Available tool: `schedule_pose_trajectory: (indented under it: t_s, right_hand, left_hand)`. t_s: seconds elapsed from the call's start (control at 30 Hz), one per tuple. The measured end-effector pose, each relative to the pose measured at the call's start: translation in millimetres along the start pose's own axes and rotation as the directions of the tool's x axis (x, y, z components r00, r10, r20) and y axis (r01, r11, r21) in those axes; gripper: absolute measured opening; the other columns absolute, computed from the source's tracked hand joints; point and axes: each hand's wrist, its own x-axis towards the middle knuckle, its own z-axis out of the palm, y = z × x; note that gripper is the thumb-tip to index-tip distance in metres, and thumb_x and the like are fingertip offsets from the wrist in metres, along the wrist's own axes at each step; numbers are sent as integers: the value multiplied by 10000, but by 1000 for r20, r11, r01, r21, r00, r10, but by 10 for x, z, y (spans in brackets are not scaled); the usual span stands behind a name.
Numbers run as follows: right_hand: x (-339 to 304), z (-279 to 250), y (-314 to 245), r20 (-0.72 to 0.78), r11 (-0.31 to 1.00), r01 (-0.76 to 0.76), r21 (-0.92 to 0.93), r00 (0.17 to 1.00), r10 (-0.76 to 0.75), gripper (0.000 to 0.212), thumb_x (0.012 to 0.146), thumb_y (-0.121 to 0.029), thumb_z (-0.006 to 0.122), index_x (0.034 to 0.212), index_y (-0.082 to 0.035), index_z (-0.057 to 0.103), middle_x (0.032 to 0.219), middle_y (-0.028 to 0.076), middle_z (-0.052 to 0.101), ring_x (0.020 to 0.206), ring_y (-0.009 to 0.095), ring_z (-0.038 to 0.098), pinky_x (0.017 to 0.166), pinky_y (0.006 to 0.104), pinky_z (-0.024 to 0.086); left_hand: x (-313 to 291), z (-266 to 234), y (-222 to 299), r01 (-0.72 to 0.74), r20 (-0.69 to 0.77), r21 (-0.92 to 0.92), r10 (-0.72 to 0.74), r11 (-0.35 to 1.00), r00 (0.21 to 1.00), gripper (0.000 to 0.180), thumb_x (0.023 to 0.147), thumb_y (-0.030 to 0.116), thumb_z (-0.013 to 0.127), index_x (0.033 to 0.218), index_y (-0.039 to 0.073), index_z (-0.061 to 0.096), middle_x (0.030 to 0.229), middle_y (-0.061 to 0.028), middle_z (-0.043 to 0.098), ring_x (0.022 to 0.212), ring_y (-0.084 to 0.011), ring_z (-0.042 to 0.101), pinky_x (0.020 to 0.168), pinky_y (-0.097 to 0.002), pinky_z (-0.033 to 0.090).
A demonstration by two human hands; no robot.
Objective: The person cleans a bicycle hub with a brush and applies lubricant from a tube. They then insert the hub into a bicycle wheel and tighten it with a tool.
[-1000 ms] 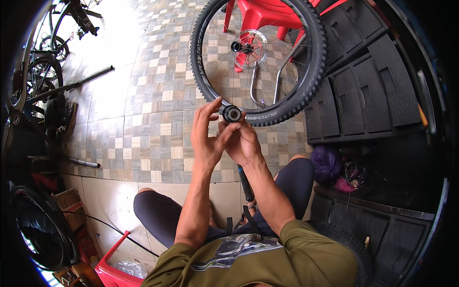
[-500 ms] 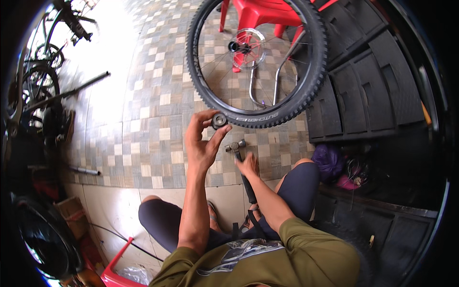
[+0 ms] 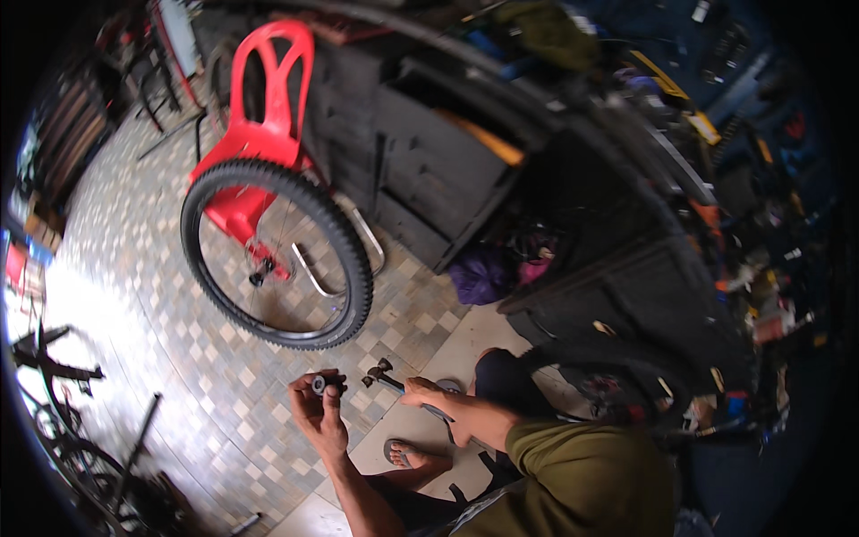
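My left hand (image 3: 313, 413) is raised and closed on a small black cylindrical part (image 3: 319, 385) with a pale ring and a hole in its end. Thumb and fingers pinch it from the sides. Lower and to the right, my right hand (image 3: 419, 391) is wrapped round the handle of a hammer (image 3: 379, 372). The hammer's metal head points away to the left, and its dark handle runs back past my hand toward my foot. Beyond both hands stands a bicycle wheel (image 3: 356, 313) with a knobby black tyre and a disc rotor at its hub.
A red plastic chair (image 3: 273, 134) stands behind the wheel, a bent metal tube (image 3: 313, 273) beside it. Black drawers (image 3: 429, 170) and a purple bag (image 3: 483, 273) are to the right, with a tool-strewn bench (image 3: 707, 179) farther over. Bicycle parts (image 3: 67, 430) crowd the lower left.
The view has swung to the right, showing the bench. My right hand has closed round the hammer's handle. My left hand still holds the small black part.
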Motion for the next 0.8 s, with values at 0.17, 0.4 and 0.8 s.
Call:
schedule_pose_trajectory:
  t_s: [0.17,0.4,0.8]
  right_hand:
    - [-1516,-330,160,-82,999,2,-33,997,-5,350,741,-277,649,844,50,719,863,272,712,834,372,728,809,468,566]
    - [-4114,-452,560,-458,986,52,159,888,27,557,750,-311,659,1197,18,608,993,275,707,951,447,690,863,522,542]
    - [-6324,697,1492,-634,588,239,772,231,738,412,758,-294,753,1057,-32,644,787,202,665,745,349,681,698,438,517]
  left_hand:
    - [-251,564,783,140,300,162,-184,977,936,273,989,139,653,1145,19,463,1035,-139,669,927,-183,633,835,-320,507]
    - [-792,963,1533,19,670,414,-319,910,671,293,905,134,738,1037,24,501,846,-73,587,722,-155,558,661,-313,479]
    - [-1194,1888,2064,-324,879,386,-237,864,415,433,816,129,845,1037,22,489,834,-76,607,707,-158,588,645,-300,503]
